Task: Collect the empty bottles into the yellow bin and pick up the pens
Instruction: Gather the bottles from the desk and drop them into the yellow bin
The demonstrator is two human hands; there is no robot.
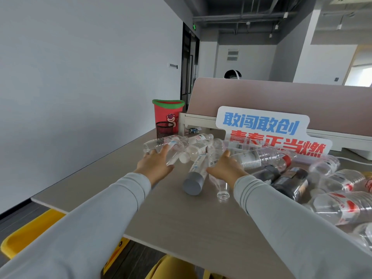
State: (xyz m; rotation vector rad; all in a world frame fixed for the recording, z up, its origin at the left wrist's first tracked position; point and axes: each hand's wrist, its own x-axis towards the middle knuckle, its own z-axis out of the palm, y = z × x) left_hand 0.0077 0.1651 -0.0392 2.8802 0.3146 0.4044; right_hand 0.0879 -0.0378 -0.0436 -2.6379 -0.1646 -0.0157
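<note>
Several empty plastic bottles lie in a heap on the beige table [181, 222]. My left hand [155, 164] reaches forward, fingers apart, touching a clear bottle [173, 152] at the heap's left end. My right hand [226, 168] is spread over the middle of the heap, beside a grey-capped bottle [196, 178] that points toward me. A clear uncapped bottle [222, 190] lies under my right wrist. Dark bottles [289, 182] and red-labelled clear bottles [342, 206] lie to the right. The yellow bin [26, 234] stands on the floor below the table's left edge. No pens are visible.
A black mesh pen cup [164, 129] and a red bin with a green rim [168, 113] stand at the table's far left corner. A sign with blue and red characters [267, 133] leans against a pink partition [281, 103]. A person sits behind it.
</note>
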